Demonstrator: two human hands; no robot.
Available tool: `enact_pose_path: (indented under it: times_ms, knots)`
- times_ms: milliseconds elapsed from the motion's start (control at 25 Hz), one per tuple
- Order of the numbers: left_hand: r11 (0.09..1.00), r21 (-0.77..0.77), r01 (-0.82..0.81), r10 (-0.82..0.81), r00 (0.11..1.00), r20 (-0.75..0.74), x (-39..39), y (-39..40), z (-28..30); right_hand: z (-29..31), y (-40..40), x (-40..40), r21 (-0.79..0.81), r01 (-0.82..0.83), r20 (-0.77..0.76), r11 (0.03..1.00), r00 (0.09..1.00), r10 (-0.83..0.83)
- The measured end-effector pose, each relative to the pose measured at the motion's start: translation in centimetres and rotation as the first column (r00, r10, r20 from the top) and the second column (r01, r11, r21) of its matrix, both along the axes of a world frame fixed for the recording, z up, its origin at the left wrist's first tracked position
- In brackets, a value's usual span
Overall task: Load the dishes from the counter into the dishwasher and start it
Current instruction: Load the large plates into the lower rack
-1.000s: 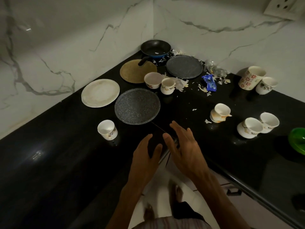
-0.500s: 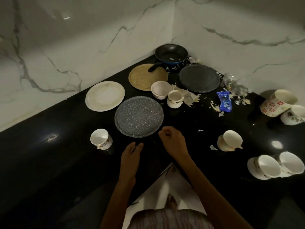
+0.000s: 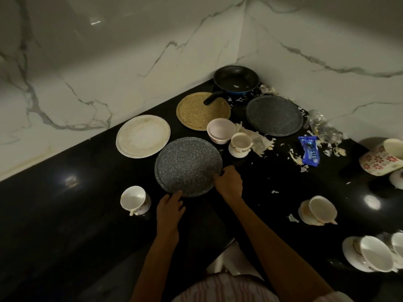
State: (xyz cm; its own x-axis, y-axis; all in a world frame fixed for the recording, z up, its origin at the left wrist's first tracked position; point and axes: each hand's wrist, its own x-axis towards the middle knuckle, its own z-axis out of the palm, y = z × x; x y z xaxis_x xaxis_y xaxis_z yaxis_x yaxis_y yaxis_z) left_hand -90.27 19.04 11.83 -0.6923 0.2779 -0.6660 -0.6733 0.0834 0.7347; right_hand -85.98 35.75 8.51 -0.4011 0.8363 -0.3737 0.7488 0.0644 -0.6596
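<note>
A grey speckled plate (image 3: 187, 164) lies on the black counter (image 3: 65, 214) in front of me. My right hand (image 3: 230, 182) is curled around its right rim. My left hand (image 3: 170, 205) rests with fingertips at its near edge, fingers apart. Around it lie a white plate (image 3: 142, 136), a tan plate (image 3: 202, 110), a second grey plate (image 3: 274, 114), a black frying pan (image 3: 236, 80), a white bowl (image 3: 220, 130) and a cup (image 3: 239, 144). Another cup (image 3: 134, 199) stands left of my left hand.
More cups lie at the right: one on its side (image 3: 319, 211), two (image 3: 375, 253) at the lower right edge, a flowered mug (image 3: 383, 158) tipped over. A blue wrapper (image 3: 309, 153) and food scraps litter the corner. Marble walls close the back.
Both hands have moved forward to the grey speckled plate. My right hand has closed on its right rim and my left hand has reached its near edge. The view has shifted left.
</note>
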Motion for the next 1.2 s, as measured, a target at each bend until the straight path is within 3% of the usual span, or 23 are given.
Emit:
enact_pose_path:
  times_ms: [160,280,360,480,600,760,840,920,1040,1120,1200]
  knots:
    - [0.997,0.027,-0.066,0.064,0.996,0.065,-1.2,-0.5,-0.3,0.8,0.4,1.0,-0.187,-0.01,-0.125,0.982,0.992,-0.014]
    - [0.997,0.054,-0.051,0.046,0.996,0.079,-1.4,-1.2,0.1,2.9,-1.1,3.2,-0.442,-0.057,-0.297,0.895,0.951,-0.085]
    - [0.996,0.064,-0.057,0.051,0.995,0.089,-1.4,-1.5,-0.2,3.5,-1.9,4.9,-0.523,-0.022,-0.332,0.852,0.926,-0.179]
    - [0.997,0.043,-0.066,0.061,0.993,0.099,-0.8,-1.4,-0.9,3.9,-2.7,6.9,-0.538,0.027,-0.287,0.842,0.934,-0.213]
    - [0.992,0.024,-0.121,0.118,0.987,0.113,0.1,-1.2,-0.9,5.4,-3.5,8.7,-0.501,-0.068,-0.273,0.863,0.958,-0.083]
    - [0.986,0.073,-0.148,0.145,0.989,0.042,0.3,-1.0,0.8,9.0,0.3,10.2,-0.529,-0.217,-0.257,0.82,0.962,0.089]
    - [0.986,0.095,-0.138,0.142,0.989,-0.042,0.0,-0.8,1.6,9.7,4.8,10.2,-0.483,-0.119,-0.27,0.868,0.963,-0.018]
    - [0.985,0.123,-0.121,0.133,0.987,-0.092,-0.4,-0.5,2.4,8.8,10.2,9.4,-0.448,0.091,-0.313,0.889,0.916,-0.252]
    - [0.984,0.142,-0.108,0.121,0.989,-0.082,-0.7,0.1,2.8,5.8,17.8,7.1,-0.616,0.297,-0.326,0.73,0.747,-0.579]
    - [0.984,0.145,-0.108,0.119,0.991,-0.067,-0.8,0.5,3.0,4.2,21.1,5.6,-0.7,0.333,-0.288,0.632,0.678,-0.676]
    - [0.982,0.155,-0.104,0.114,0.992,-0.057,-0.9,0.7,3.3,3.0,23.2,4.5,-0.704,0.375,-0.279,0.603,0.635,-0.72]
